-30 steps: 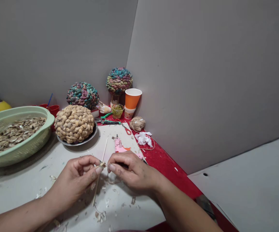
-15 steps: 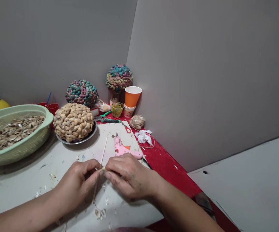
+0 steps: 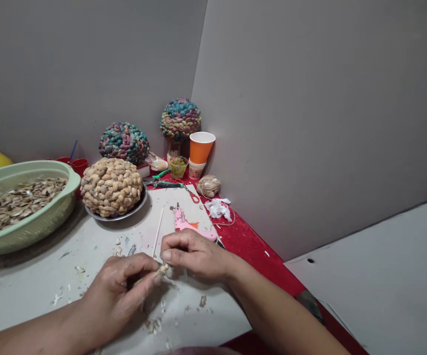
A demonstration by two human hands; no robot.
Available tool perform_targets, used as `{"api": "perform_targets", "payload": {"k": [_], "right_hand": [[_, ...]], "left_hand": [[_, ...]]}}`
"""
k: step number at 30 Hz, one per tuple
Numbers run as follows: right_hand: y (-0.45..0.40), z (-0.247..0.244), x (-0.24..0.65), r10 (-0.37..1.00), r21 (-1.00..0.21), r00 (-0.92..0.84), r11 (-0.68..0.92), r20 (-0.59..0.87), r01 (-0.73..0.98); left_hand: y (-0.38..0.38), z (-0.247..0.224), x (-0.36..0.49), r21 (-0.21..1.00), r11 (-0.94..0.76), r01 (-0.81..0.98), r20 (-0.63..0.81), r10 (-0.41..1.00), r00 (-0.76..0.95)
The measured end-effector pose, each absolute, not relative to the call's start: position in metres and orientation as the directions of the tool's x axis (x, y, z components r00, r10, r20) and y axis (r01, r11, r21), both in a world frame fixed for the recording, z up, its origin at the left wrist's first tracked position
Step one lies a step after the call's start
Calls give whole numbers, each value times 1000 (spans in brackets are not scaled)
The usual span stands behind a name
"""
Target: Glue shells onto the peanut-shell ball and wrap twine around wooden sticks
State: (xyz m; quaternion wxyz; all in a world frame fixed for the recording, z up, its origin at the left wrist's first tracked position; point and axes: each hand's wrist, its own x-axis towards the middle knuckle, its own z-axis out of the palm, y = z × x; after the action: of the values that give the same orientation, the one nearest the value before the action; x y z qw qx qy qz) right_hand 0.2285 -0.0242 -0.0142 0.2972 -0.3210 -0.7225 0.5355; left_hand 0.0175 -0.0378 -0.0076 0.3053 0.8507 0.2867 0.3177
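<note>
My left hand (image 3: 124, 286) pinches a small pale piece (image 3: 164, 269), too small to name with certainty, between thumb and forefinger. Close against its right end is my right hand (image 3: 191, 254), its thumb and fingers pressed together; what they hold is hidden. A thin white stick (image 3: 157, 231) lies on the board just beyond the fingertips. Behind my right hand rests a pink glue gun (image 3: 183, 221), its handle partly covered. Bits of shell (image 3: 153, 325) are scattered beneath and around both hands.
A green basket (image 3: 63, 190) of flat shells stands at the left. Beside it, a peanut-covered ball (image 3: 112, 186) sits in a metal dish (image 3: 117, 216). Farther back are two coloured balls, an orange cup (image 3: 201, 149), green-handled pliers (image 3: 167, 184), red-handled scissors (image 3: 194, 198) and twine (image 3: 209, 186).
My left hand has moved slightly down and right, and the pale piece shows more between the hands. My right hand has lifted and turned a little, uncovering some shell bits below.
</note>
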Motion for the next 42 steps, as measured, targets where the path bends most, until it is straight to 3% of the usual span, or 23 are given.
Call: {"api": "perform_targets", "payload": {"k": [5,8,14,21,24,27,29,32,36,42], "right_hand": [[-25,-18,225,817,-972,-565,208,110,112],[-28,-16,222,833,-944,-538,270,131,188],[-32,-14,218,801,-766,-536,513,266,386],[-35,-19,216,768,-562,-554,626,321,541],[-36,-20,216,749,-510,-564,656,348,556],[-36,-22,216,743,-500,-540,668,396,552],[-36,-24,215,747,-513,-522,663,411,545],[-35,-26,214,762,-535,-516,645,391,546],[-35,-27,212,773,-547,-517,629,367,553],[-32,-32,212,793,-569,-474,607,383,555]], "left_hand": [[-31,-7,16,699,-630,339,396,736,549],[-27,-7,15,699,-611,371,386,760,524],[-20,-10,14,680,-592,433,338,777,532],[-13,-15,13,715,-553,427,305,797,521],[-11,-10,16,855,-366,366,163,862,480],[-7,-6,19,976,13,216,-119,867,485],[-2,-5,20,963,249,103,-265,814,516],[3,-6,19,882,470,-35,-358,716,599],[7,-10,17,796,600,-83,-411,634,655],[12,-17,14,749,654,-109,-418,593,688]]}}
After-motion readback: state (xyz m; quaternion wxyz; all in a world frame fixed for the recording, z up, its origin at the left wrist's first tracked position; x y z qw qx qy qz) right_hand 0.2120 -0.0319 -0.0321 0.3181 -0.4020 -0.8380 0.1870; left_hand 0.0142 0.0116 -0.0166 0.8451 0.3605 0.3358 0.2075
